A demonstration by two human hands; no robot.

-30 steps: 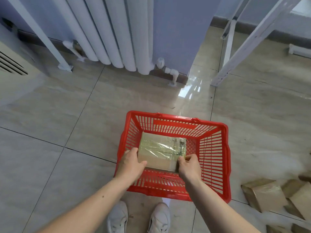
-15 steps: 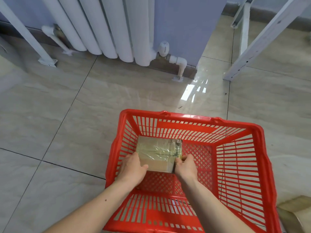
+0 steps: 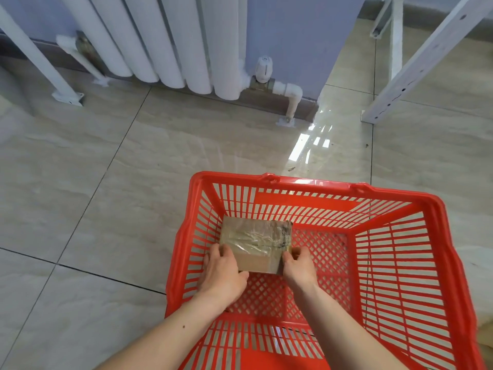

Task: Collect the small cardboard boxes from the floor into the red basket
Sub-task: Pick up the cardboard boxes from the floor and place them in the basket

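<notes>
A small cardboard box (image 3: 254, 241), wrapped in clear tape, sits low inside the red basket (image 3: 440, 263) in its far left corner, at or near the mesh floor. My left hand (image 3: 222, 271) grips the box's left near edge. My right hand (image 3: 298, 265) grips its right near edge. Both forearms reach down over the basket's near wall. The basket holds nothing else that I can see.
A white radiator (image 3: 165, 41) with its valve and pipe (image 3: 290, 94) stands against the blue wall beyond the basket. White metal frame legs (image 3: 416, 65) slant at the right, another leg (image 3: 40, 65) at the left. A pale object (image 3: 484, 335) shows at the right edge.
Both hands have lowered the box deeper into the basket's left corner. The view has dropped closer, so the basket looks larger and the boxes on the floor at right are out of view.
</notes>
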